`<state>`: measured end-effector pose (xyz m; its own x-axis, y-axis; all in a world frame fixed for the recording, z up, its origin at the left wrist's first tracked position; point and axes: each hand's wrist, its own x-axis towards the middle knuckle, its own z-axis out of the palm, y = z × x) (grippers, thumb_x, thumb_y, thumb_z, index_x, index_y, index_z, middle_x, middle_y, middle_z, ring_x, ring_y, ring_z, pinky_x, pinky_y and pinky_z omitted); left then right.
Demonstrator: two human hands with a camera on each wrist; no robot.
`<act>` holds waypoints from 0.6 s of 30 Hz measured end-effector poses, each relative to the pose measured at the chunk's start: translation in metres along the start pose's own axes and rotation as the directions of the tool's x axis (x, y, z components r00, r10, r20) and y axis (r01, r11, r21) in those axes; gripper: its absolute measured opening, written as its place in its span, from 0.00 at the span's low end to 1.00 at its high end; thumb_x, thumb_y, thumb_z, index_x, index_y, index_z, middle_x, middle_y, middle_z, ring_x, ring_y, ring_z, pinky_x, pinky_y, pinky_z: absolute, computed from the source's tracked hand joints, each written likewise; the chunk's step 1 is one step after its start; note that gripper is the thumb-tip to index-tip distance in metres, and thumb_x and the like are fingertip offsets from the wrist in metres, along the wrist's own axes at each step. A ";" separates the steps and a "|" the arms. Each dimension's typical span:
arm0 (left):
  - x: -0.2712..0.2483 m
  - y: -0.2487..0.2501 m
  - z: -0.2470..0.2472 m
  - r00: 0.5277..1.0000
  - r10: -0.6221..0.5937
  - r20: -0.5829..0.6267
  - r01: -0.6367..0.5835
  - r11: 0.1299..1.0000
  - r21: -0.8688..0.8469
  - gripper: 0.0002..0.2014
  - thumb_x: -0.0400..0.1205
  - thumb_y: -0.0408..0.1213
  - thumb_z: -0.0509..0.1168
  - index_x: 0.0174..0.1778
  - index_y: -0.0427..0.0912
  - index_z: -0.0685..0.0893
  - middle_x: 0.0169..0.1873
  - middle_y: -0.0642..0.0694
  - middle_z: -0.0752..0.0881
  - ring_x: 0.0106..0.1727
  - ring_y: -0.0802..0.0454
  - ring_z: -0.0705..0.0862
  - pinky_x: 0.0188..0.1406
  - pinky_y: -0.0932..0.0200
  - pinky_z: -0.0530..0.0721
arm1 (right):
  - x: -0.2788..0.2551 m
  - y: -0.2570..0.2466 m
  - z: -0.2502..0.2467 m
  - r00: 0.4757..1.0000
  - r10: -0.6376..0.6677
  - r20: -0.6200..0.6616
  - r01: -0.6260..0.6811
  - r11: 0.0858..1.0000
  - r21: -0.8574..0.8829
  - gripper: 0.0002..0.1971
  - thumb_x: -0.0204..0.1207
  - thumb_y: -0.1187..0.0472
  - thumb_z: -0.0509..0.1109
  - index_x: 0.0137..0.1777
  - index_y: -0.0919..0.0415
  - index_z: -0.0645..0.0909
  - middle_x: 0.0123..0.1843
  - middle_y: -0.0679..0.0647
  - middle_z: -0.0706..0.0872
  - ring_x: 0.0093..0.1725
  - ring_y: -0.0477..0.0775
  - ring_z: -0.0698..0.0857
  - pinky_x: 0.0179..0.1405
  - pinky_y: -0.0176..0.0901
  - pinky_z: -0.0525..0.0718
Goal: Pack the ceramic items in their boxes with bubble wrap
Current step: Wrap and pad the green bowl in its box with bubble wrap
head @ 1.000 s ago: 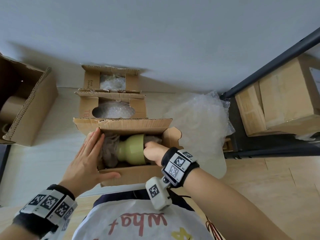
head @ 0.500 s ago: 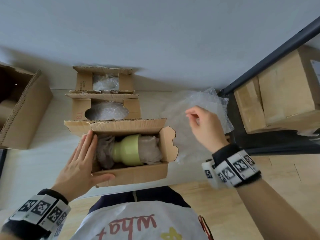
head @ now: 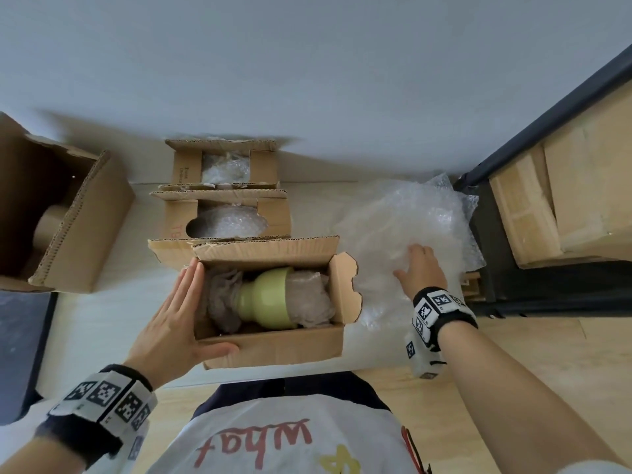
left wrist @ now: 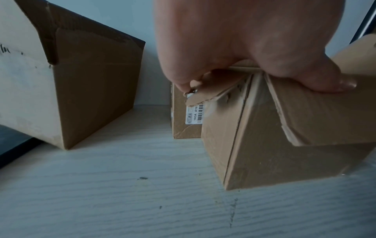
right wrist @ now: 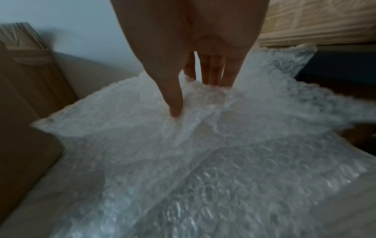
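A pale green ceramic vase point(head: 270, 299) lies on its side in the nearest open cardboard box point(head: 273, 347), with crumpled wrap packed at both of its ends. My left hand point(head: 178, 319) lies flat against the box's left wall with straight fingers, and the thumb presses the front wall. The left wrist view shows the same hand point(left wrist: 262, 69) on that box point(left wrist: 284, 153). To the right my right hand point(head: 419, 268) rests on a loose pile of bubble wrap point(head: 410, 217). In the right wrist view, the fingers point(right wrist: 213, 72) and thumb point down into the bubble wrap point(right wrist: 203, 161), gripping nothing.
Behind the near box stand two more open boxes point(head: 232, 224) point(head: 224, 165), each holding a bubble-wrapped item. A large open carton point(head: 78, 227) with a cardboard roll inside stands at the left. A dark shelf frame with stacked cartons point(head: 564, 206) borders the right, and a wall is close behind.
My right hand left the vase in the box, swung right and came down onto the bubble wrap pile. The left hand stayed against the box.
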<state>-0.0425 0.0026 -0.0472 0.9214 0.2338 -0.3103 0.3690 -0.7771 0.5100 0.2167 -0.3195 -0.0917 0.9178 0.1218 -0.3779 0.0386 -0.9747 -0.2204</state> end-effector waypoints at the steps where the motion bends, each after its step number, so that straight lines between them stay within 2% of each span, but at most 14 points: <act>1: 0.000 0.000 0.000 1.000 -0.011 0.001 0.011 1.000 -0.002 0.67 0.55 0.82 0.58 0.81 0.48 0.35 0.82 0.58 0.40 0.82 0.63 0.38 0.79 0.53 0.53 | 0.001 0.001 -0.003 1.000 0.003 -0.018 -0.002 1.000 0.016 0.22 0.76 0.61 0.72 0.68 0.64 0.73 0.68 0.61 0.76 0.63 0.64 0.79 0.58 0.52 0.78; 4: 0.000 0.001 -0.002 0.999 -0.035 0.009 0.035 0.999 0.011 0.68 0.55 0.79 0.65 0.81 0.52 0.34 0.81 0.61 0.38 0.82 0.63 0.38 0.79 0.51 0.54 | 0.002 0.009 -0.020 0.996 0.030 -0.083 -0.026 0.998 0.050 0.13 0.79 0.59 0.69 0.61 0.64 0.81 0.58 0.63 0.85 0.56 0.64 0.83 0.49 0.46 0.78; 6: -0.001 0.002 -0.004 0.999 -0.043 0.015 0.043 0.999 0.023 0.67 0.54 0.77 0.66 0.80 0.55 0.33 0.81 0.62 0.37 0.82 0.61 0.37 0.80 0.51 0.54 | 0.001 0.014 -0.037 0.985 0.044 -0.166 -0.026 0.993 0.111 0.11 0.80 0.59 0.67 0.56 0.66 0.83 0.53 0.64 0.87 0.53 0.65 0.85 0.44 0.44 0.75; 8: -0.001 0.004 -0.006 0.999 -0.043 0.033 0.043 0.999 0.017 0.67 0.53 0.77 0.65 0.79 0.53 0.35 0.80 0.62 0.36 0.82 0.60 0.36 0.80 0.51 0.52 | -0.003 0.019 -0.056 0.958 0.064 -0.278 -0.008 0.980 0.199 0.10 0.80 0.61 0.68 0.55 0.67 0.83 0.51 0.65 0.88 0.52 0.66 0.85 0.44 0.43 0.74; 10: -0.001 0.006 -0.013 0.997 -0.030 0.068 0.028 0.999 0.039 0.66 0.54 0.77 0.67 0.81 0.49 0.43 0.81 0.58 0.38 0.83 0.57 0.37 0.80 0.50 0.51 | -0.010 0.020 -0.078 0.925 0.088 -0.369 0.042 0.943 0.330 0.09 0.80 0.62 0.68 0.53 0.67 0.83 0.51 0.65 0.87 0.52 0.65 0.85 0.47 0.45 0.77; 11: -0.001 0.008 -0.018 0.997 0.004 0.078 -0.010 0.997 0.072 0.64 0.56 0.75 0.70 0.82 0.48 0.50 0.83 0.53 0.42 0.83 0.53 0.41 0.80 0.49 0.53 | -0.015 0.018 -0.090 0.916 0.081 -0.392 0.091 0.911 0.401 0.08 0.79 0.62 0.69 0.52 0.67 0.84 0.50 0.63 0.87 0.52 0.62 0.85 0.48 0.44 0.78; 13: 0.002 0.017 -0.030 0.994 0.081 0.079 -0.093 0.983 0.158 0.50 0.64 0.67 0.73 0.79 0.48 0.67 0.83 0.46 0.54 0.83 0.46 0.53 0.79 0.46 0.61 | -0.027 0.008 -0.113 0.913 0.056 -0.403 0.192 0.814 0.548 0.07 0.78 0.62 0.70 0.51 0.66 0.84 0.47 0.58 0.88 0.47 0.51 0.86 0.46 0.38 0.81; 15: 0.006 0.038 -0.048 0.993 0.111 0.033 -0.115 0.984 0.137 0.36 0.70 0.60 0.68 0.74 0.50 0.75 0.79 0.49 0.66 0.78 0.46 0.66 0.75 0.48 0.68 | -0.042 -0.010 -0.134 0.930 0.017 -0.368 0.269 0.651 0.710 0.07 0.79 0.61 0.69 0.52 0.64 0.84 0.44 0.50 0.88 0.42 0.39 0.87 0.41 0.28 0.82; 16: 0.009 0.051 -0.058 0.988 0.151 -0.022 -0.149 0.986 0.070 0.32 0.71 0.59 0.66 0.71 0.51 0.78 0.75 0.53 0.70 0.75 0.48 0.72 0.72 0.51 0.71 | -0.049 -0.019 -0.142 0.948 -0.020 -0.318 0.274 0.561 0.781 0.08 0.79 0.60 0.69 0.54 0.61 0.84 0.46 0.50 0.89 0.44 0.38 0.88 0.43 0.28 0.84; 18: 0.019 0.083 -0.080 0.960 0.254 -0.120 -0.263 0.962 -0.069 0.28 0.72 0.59 0.63 0.69 0.57 0.77 0.69 0.59 0.74 0.69 0.53 0.77 0.67 0.56 0.72 | -0.063 -0.040 -0.153 0.975 -0.143 -0.168 0.214 0.427 0.879 0.09 0.81 0.61 0.66 0.56 0.59 0.84 0.52 0.56 0.89 0.53 0.49 0.88 0.54 0.42 0.86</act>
<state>0.0150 -0.0105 0.0531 0.9926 0.0972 -0.0726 0.1212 -0.7690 0.6277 0.2181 -0.3170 0.0780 0.9559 0.2267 -0.1865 -0.1348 -0.2253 -0.9649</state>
